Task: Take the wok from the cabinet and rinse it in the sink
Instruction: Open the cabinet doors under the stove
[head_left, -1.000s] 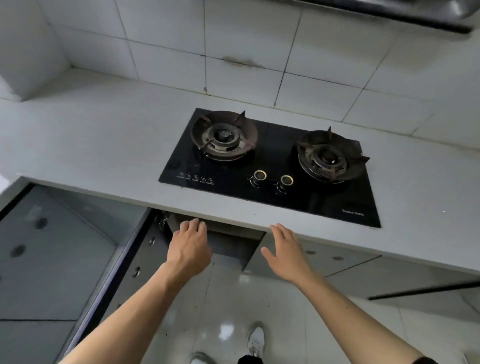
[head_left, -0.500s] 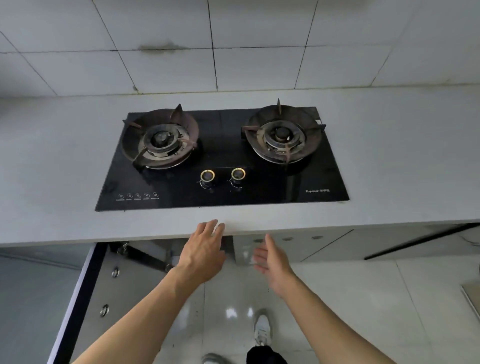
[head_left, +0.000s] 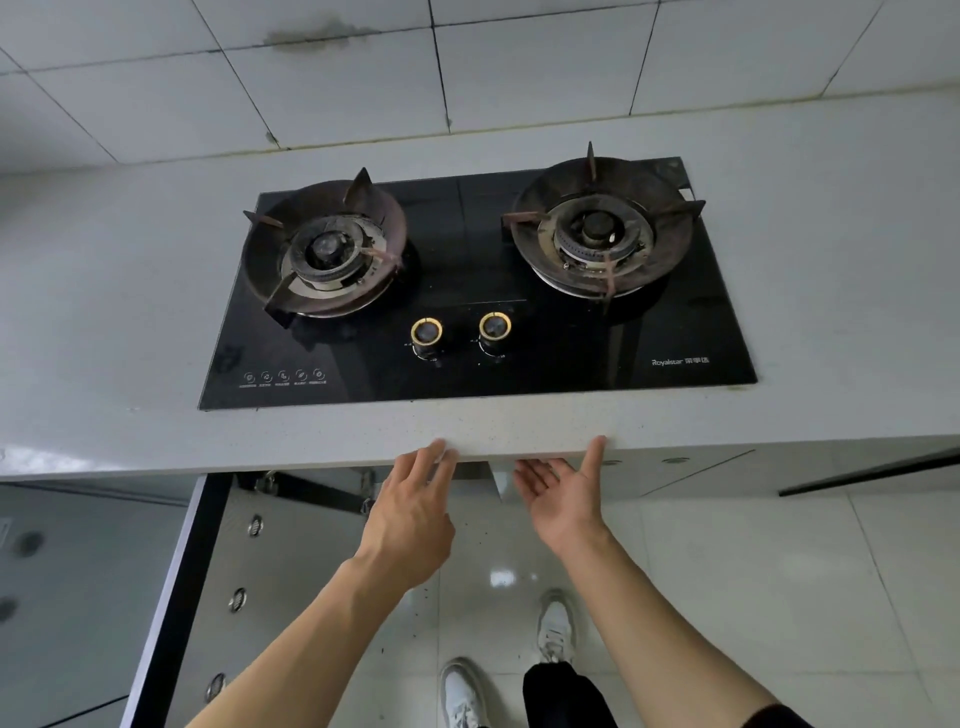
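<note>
Both hands reach in under the front edge of the tabletop (head_left: 156, 441), just below the stove (head_left: 478, 338). The left hand (head_left: 413, 512) is spread, back up, fingers loose and holding nothing. The right hand (head_left: 563, 493) is palm up, fingers open, empty too. The cabinet door (head_left: 228, 571) hangs open at the left, its inner face showing. The wok is nowhere in view, presumably inside the cabinet beneath the stove, hidden by the tabletop's overhang. That is the risk: the person reaches blind from above, so the hands may meet the wok's rim awkwardly and grab it off balance. Lifting too soon could knock it against the underside of the tabletop, or against the open door. No sink is in sight either.
</note>
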